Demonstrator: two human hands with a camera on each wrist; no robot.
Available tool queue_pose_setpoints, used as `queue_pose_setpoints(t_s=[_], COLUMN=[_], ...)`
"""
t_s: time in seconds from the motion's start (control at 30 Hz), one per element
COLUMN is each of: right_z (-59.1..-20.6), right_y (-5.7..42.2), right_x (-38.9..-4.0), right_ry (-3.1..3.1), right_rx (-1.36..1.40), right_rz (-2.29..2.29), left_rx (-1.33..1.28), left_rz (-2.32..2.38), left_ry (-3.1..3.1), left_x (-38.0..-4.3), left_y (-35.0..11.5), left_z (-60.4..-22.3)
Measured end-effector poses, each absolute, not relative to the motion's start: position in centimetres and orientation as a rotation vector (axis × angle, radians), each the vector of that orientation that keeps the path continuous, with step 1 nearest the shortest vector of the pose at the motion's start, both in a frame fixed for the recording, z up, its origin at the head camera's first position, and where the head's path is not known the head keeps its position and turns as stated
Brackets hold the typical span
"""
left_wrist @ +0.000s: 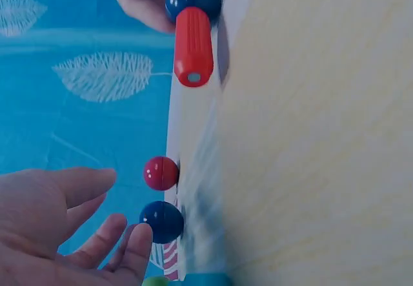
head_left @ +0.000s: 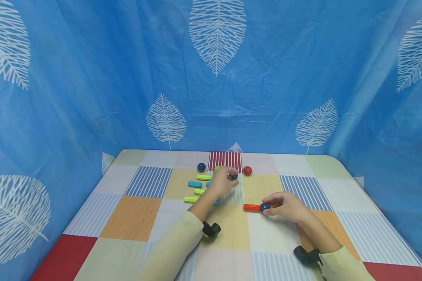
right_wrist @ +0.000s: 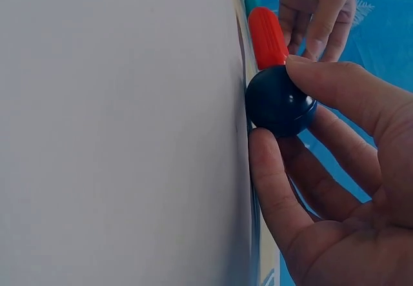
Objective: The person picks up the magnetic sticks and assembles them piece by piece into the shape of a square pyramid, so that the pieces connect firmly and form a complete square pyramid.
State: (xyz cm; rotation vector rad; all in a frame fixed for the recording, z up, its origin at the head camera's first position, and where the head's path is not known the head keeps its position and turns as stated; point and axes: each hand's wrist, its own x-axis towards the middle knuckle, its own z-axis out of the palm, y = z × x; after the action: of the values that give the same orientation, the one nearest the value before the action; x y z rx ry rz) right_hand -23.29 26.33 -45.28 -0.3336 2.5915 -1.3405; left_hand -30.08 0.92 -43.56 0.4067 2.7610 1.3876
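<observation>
The red rod (head_left: 251, 207) is short and glossy, with grooves running along its sides, a tapered tip and a small grey disc set in its end. Against the rod's right end sits a navy ball (head_left: 265, 207), shiny, wider than the rod, with a fine seam curving round it. The right hand (head_left: 288, 206), to the right of the rod, pinches this ball between thumb and fingers. Whether the rod itself rests on the patchwork tablecloth (head_left: 228, 234) is hard to tell.

The left hand (head_left: 223, 181) is beyond the rod and to its left, thumb and fingers apart around a second navy ball (left_wrist: 162, 223), one fingertip at its edge; I cannot tell if they touch. This ball too is smooth and glossy.

Farther beyond the rod, almost straight behind it, is a red ball (head_left: 247, 171). Beyond the rod and farther left are a green ball (head_left: 216, 168), partly covered by the left hand, and a third navy ball (head_left: 201, 167). Left of the rod lie yellow-green rods (head_left: 191, 199) and blue rods (head_left: 195, 184), some partly covered by the left arm. Behind everything, well beyond the rod, hangs a blue curtain (head_left: 274, 78) printed with white leaves
</observation>
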Motion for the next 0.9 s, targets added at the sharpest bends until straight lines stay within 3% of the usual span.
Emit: queue_pose_setpoints(t_s=[0.9], right_z=[-45.2], right_y=[27.5], right_x=[-23.8], right_ry=[2.609], right_rx=[-0.287], right_rz=[-1.299], left_rx=[0.414], left_rz=[1.069], left_ry=[2.870], left_x=[-31.9], left_y=[1.5], left_z=[-44.6])
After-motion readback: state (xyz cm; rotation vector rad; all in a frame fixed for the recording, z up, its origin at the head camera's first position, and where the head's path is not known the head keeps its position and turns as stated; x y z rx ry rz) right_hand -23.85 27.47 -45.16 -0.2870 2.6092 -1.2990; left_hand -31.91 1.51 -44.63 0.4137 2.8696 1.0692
